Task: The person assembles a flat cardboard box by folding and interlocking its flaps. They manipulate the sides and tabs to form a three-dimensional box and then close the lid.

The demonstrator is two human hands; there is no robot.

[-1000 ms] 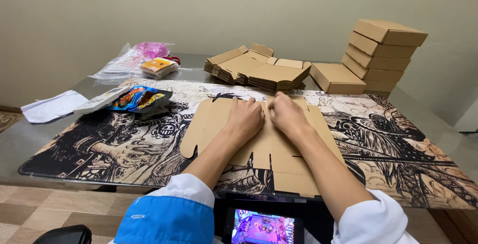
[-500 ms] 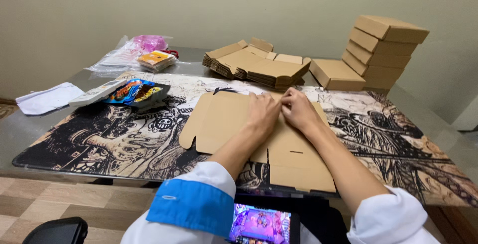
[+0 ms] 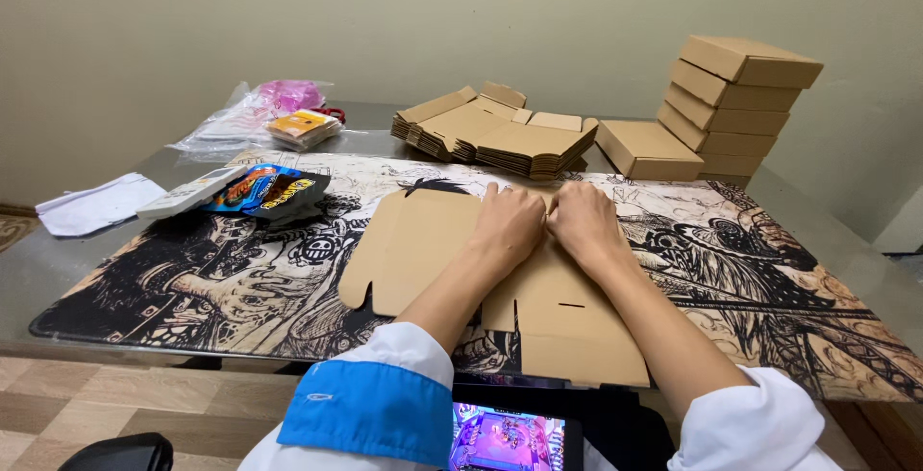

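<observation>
A flat, unfolded brown cardboard box blank (image 3: 423, 245) lies on the printed black-and-white desk mat (image 3: 192, 288) in front of me. My left hand (image 3: 510, 224) and my right hand (image 3: 585, 221) rest side by side on the blank's far middle edge. Both hands have the fingers curled and press down on the cardboard there. The fingertips are hidden under the knuckles.
A pile of flat box blanks (image 3: 495, 135) lies beyond the mat. A stack of folded brown boxes (image 3: 735, 106) stands at the back right. Snack packets (image 3: 264, 190), a white remote (image 3: 187, 192), papers (image 3: 96, 204) and plastic bags (image 3: 260, 111) sit at the left. A lit screen (image 3: 505, 437) glows below.
Both hands have slid together toward the far edge of the blank and now press side by side. The view has shifted slightly left.
</observation>
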